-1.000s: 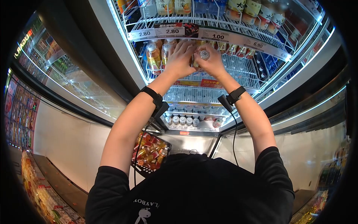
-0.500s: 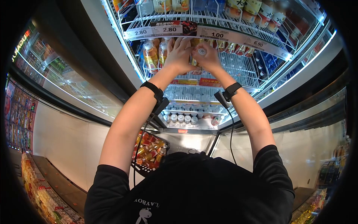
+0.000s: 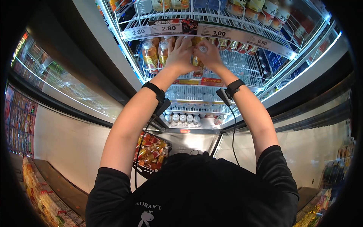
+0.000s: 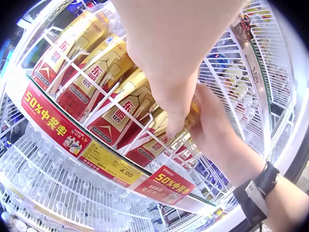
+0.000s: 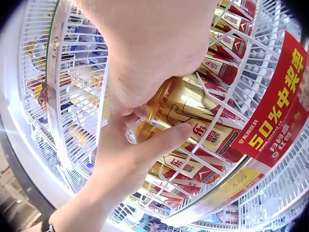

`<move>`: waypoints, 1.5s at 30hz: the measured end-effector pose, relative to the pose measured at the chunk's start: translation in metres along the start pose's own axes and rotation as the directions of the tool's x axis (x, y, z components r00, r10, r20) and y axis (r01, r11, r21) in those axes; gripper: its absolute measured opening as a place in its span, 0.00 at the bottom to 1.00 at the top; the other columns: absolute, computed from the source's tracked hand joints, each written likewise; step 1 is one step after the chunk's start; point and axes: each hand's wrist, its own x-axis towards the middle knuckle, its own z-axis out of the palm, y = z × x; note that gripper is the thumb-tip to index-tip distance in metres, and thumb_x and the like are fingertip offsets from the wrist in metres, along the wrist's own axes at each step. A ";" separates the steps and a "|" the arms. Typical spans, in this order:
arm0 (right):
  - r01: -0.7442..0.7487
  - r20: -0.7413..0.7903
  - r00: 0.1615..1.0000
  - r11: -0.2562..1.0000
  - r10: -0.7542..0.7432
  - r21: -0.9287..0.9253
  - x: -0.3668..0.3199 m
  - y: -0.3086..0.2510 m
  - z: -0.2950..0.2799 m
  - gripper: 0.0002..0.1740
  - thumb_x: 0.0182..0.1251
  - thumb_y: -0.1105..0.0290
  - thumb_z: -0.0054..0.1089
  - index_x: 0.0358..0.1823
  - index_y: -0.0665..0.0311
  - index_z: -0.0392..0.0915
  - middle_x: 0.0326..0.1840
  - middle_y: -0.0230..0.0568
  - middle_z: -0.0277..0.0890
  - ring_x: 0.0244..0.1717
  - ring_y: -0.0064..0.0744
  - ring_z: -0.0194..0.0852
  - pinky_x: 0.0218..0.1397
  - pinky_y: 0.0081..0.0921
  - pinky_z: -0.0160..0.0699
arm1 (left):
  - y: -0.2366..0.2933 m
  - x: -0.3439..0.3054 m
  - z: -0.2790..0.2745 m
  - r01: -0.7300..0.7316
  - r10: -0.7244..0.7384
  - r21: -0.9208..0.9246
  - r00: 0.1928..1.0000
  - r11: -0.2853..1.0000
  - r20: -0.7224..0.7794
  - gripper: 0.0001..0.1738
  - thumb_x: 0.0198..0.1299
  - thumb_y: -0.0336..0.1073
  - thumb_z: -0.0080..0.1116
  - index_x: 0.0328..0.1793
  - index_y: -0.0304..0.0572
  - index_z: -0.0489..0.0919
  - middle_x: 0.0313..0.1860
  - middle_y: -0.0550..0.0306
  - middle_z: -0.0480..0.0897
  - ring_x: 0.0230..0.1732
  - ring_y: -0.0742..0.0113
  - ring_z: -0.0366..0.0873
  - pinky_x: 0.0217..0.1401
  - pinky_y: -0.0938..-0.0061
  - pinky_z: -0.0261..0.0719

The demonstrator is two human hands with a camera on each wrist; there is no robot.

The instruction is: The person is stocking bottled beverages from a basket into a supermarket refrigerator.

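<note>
My right hand [image 3: 210, 56] curls around the top of a gold-and-red drink bottle [image 5: 186, 108]; its cap shows by the fingers in the head view. The bottle stands in the front of a wire rack [image 4: 113, 100], among a row of matching bottles [image 4: 128, 108]. Close beside it, my left hand [image 3: 182, 56] reaches over the row with fingers spread and thumb [image 5: 169, 140] straight against the bottle's side. Further left are orange drink bottles [image 3: 149, 56] with white caps.
A price strip [image 3: 170, 28] and upper shelf hang just above the hands. Below are more wire shelves and a row of white-capped bottles [image 3: 182, 118]. A black basket [image 3: 151, 170] full of drink bottles stands on the floor at left. The cooler's open doors flank me.
My right hand and the bottle have shifted slightly back toward the rack. The left hand stays over the row beside it. The head view has shifted a little.
</note>
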 end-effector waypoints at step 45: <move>0.390 0.195 0.921 0.825 -0.338 -0.408 -0.031 -0.013 -0.033 0.36 0.59 0.77 0.73 0.70 0.61 0.73 0.75 0.48 0.73 0.74 0.58 0.72 0.75 0.48 0.75 | -0.011 0.003 0.000 -0.266 0.266 0.032 0.939 0.964 -0.218 0.45 0.44 0.39 0.82 0.74 0.51 0.78 0.64 0.59 0.82 0.70 0.56 0.79 0.77 0.47 0.66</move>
